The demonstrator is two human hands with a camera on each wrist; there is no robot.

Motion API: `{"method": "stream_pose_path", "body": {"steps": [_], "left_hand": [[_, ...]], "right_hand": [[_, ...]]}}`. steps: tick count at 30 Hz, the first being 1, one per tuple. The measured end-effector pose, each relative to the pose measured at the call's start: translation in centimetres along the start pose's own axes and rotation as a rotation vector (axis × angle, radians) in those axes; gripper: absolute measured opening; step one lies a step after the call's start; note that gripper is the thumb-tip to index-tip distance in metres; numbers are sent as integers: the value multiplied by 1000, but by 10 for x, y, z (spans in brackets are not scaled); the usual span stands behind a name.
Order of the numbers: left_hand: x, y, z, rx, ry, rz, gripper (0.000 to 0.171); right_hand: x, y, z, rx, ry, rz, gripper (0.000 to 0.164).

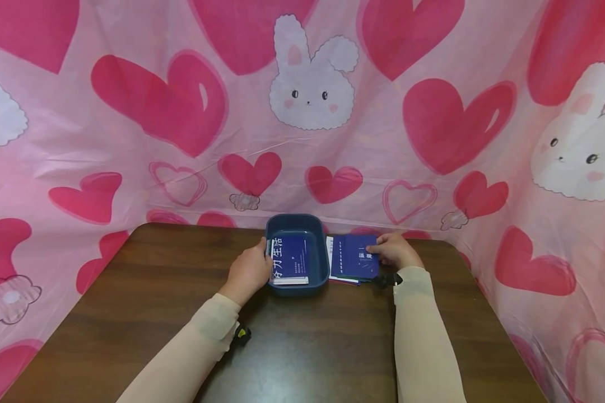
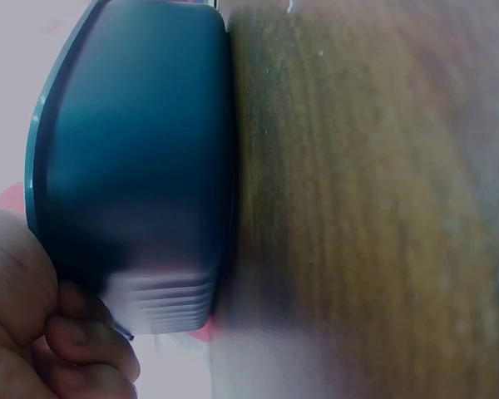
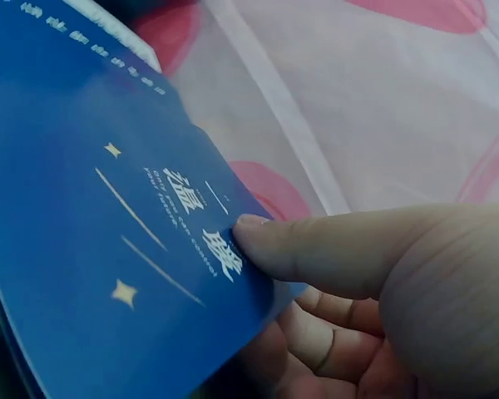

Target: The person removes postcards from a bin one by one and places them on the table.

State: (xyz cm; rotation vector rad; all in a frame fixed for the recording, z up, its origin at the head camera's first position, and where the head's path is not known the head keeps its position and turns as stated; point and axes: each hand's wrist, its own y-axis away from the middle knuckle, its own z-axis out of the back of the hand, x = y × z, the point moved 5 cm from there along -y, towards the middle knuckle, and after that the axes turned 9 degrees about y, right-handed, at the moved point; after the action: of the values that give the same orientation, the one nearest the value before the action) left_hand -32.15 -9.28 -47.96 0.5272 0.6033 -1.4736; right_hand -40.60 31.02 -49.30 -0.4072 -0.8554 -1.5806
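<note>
A dark blue plastic bin (image 1: 297,291) stands near the table's far edge. My left hand (image 1: 249,271) grips its left wall, thumb at the rim and fingers curled on the outer side (image 2: 141,158). Inside the bin lie blue and white printed cards (image 1: 294,260) with large white characters. To the right of the bin, my right hand (image 1: 397,252) pinches the right edge of a blue printed card (image 3: 83,233), thumb on top and fingers beneath. Other cards (image 1: 334,268), some with white edges, show under and beside it; how many the hand holds cannot be told.
The brown wooden table (image 1: 302,347) extends toward me from the bin. A pink sheet (image 1: 302,151) with hearts and rabbits hangs behind the far edge and along the sides. Black wrist straps (image 1: 387,280) sit by the cream sleeves.
</note>
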Motion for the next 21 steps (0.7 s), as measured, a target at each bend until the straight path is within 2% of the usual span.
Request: {"method": "stream_pose_path", "body": {"steps": [4, 8, 14, 21], "left_hand": [[0, 0, 0, 0, 3, -2, 67], [0, 0, 0, -4, 8, -6, 66], [0, 1, 1, -6, 8, -12, 66], [0, 1, 1, -10, 6, -11, 66]], "right_hand": [[5, 1, 1, -41, 101, 0, 28], [9, 1, 0, -93, 154, -14, 36], [11, 0, -2, -142, 250, -3, 38], [5, 1, 2, -124, 178, -26, 32]]}}
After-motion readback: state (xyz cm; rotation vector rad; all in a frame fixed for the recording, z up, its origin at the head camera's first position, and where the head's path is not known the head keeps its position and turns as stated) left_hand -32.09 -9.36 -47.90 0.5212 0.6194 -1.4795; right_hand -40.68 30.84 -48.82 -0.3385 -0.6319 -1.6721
